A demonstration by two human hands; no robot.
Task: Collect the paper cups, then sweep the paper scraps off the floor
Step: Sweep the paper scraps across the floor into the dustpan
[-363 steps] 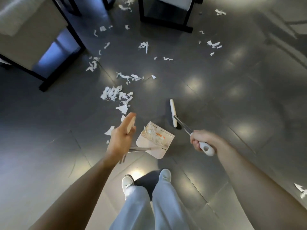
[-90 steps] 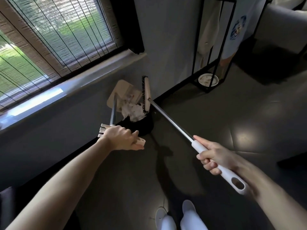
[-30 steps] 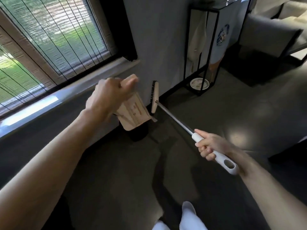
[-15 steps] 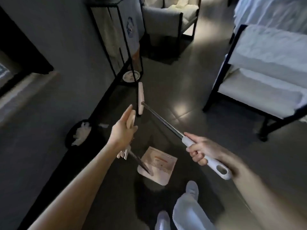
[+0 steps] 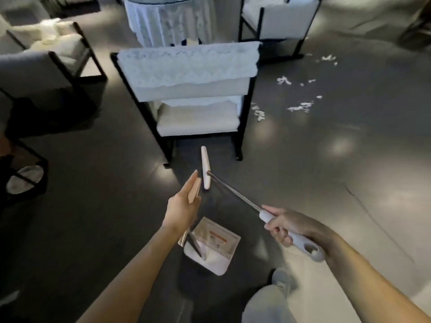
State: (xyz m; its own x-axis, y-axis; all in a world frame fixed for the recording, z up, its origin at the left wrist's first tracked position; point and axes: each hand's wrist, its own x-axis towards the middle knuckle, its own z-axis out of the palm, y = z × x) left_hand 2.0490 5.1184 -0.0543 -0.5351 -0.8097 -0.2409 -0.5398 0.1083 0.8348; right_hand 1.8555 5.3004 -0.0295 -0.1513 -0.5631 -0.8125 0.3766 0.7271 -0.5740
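Observation:
My left hand (image 5: 183, 207) grips the beige handle of the dustpan (image 5: 213, 248), whose white pan hangs low in front of my legs and looks empty. My right hand (image 5: 283, 226) holds the white grip of the broom (image 5: 205, 170); its metal shaft slants up-left to the white head just above the floor. White paper scraps (image 5: 299, 108) lie scattered on the dark floor at the upper right, beyond the chair. No paper cups are in view.
A black-framed chair (image 5: 193, 89) with white cushions and a lace cover stands straight ahead. More chairs (image 5: 277, 17) and a cloth-draped table (image 5: 168, 17) stand behind it. A grey armchair (image 5: 35, 71) is at the left, a rack with a bowl (image 5: 23, 178) lower left.
I have turned away from the black bin by the wall toward the room. The dustpan, tipped over the bin three seconds ago, now hangs down emptied. Both hands keep their grips.

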